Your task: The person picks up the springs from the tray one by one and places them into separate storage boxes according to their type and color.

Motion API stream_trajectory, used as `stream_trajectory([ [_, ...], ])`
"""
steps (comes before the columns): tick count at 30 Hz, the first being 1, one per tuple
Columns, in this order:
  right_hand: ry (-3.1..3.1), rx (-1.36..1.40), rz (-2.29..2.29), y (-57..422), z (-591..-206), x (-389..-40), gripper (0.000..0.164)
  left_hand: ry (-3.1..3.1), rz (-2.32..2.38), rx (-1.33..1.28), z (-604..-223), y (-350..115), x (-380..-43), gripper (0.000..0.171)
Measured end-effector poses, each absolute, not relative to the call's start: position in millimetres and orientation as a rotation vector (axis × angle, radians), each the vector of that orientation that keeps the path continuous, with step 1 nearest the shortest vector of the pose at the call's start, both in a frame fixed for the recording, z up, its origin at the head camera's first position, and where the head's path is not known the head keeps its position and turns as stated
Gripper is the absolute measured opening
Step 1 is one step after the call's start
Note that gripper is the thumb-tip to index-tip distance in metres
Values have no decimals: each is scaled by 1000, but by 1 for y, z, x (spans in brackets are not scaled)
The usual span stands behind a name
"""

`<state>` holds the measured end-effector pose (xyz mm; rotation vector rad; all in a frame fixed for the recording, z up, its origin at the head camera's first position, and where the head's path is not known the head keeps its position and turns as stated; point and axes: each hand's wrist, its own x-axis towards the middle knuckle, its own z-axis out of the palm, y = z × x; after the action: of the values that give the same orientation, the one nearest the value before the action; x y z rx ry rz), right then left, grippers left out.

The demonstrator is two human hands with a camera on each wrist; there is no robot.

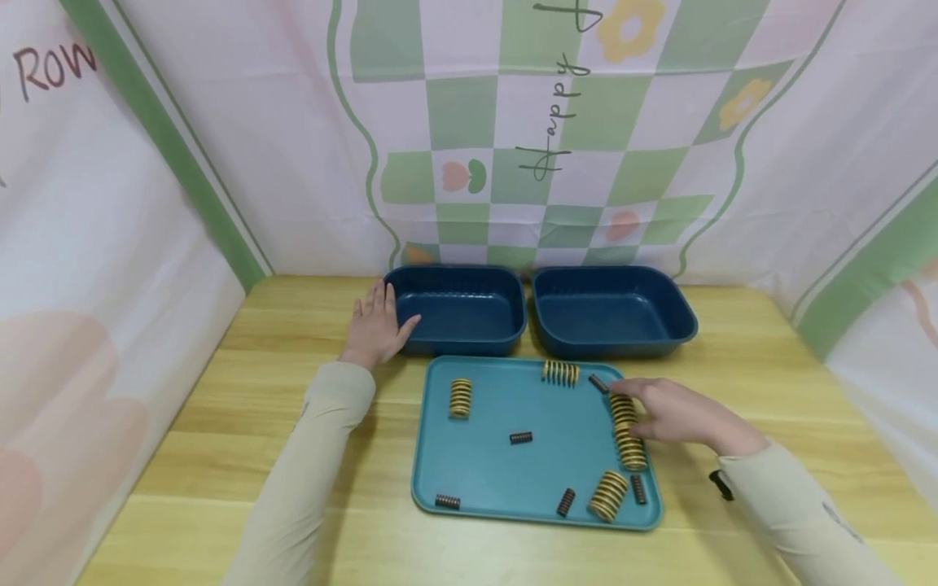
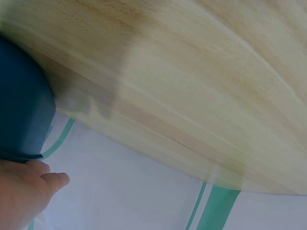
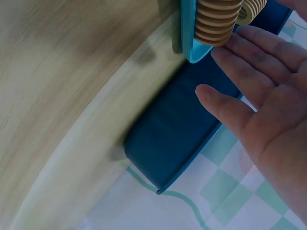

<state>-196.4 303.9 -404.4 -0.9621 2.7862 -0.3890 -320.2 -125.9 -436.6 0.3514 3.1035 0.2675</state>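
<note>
My left hand (image 1: 372,327) lies with its fingers extended on the left rim of the left dark blue bin (image 1: 454,350); the left wrist view shows part of that hand (image 2: 21,194) against the bin's wall (image 2: 24,105). At the right edge of the teal tray (image 1: 484,468), my right hand (image 1: 677,413) reaches over large gold coil springs (image 1: 628,452) lined up along the rim. In the right wrist view its fingers (image 3: 247,72) are fairly straight, thumb apart, fingertips at a spring (image 3: 218,21). Whether they touch it is unclear.
More gold springs (image 1: 460,399) and several small dark springs (image 1: 521,438) lie scattered on the tray. A second dark blue bin (image 1: 614,346) stands behind the tray, right of the first. Printed cloth (image 1: 469,106) hangs behind the wooden table (image 1: 220,407).
</note>
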Motion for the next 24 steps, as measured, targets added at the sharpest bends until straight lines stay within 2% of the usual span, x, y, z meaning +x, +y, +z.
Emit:
stream_trajectory([
  [5,2785,-955,-413,306,-405,-199,53,3110,284,363,-442,-128,-323,87],
  [11,2797,-972,-389,311,-406,-202,44,3110,239,352,-438,-125,-321,81],
  [24,2812,-973,-337,304,-413,-203,54,3120,242,338,-438,-125,-321,81],
])
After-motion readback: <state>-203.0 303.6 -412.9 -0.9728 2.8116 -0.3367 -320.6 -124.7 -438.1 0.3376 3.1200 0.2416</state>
